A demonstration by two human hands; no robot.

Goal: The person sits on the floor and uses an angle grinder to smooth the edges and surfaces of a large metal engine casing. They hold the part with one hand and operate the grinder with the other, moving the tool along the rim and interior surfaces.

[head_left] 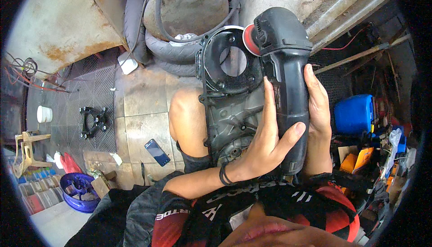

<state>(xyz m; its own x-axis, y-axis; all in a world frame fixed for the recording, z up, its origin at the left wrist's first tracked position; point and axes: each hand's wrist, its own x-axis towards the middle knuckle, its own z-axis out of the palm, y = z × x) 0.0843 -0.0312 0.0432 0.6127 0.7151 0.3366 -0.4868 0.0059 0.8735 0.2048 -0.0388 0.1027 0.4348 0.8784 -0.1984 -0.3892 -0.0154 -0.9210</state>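
Note:
A black angle polisher (288,80) stands tilted upright between my two hands, its red-rimmed round pad (250,40) facing left. My left hand (265,145) presses its long fingers along the tool's left side, with the thumb across the lower body. On the right side my right hand (318,105) wraps the body, and part of its fingers is hidden behind the tool. The pad is beside the upper rim of a grey and black metal engine cover (231,110), which has a large round opening. This cover lies across my lap, its lower end behind my left forearm.
Tyres (175,51) and a hose (159,8) are beyond the cover. Left on the floor are a phone (157,152), a black bracket (93,122) and a purple wheel hub (81,193). A blue canister (354,114) and orange boxes (357,161) crowd the right.

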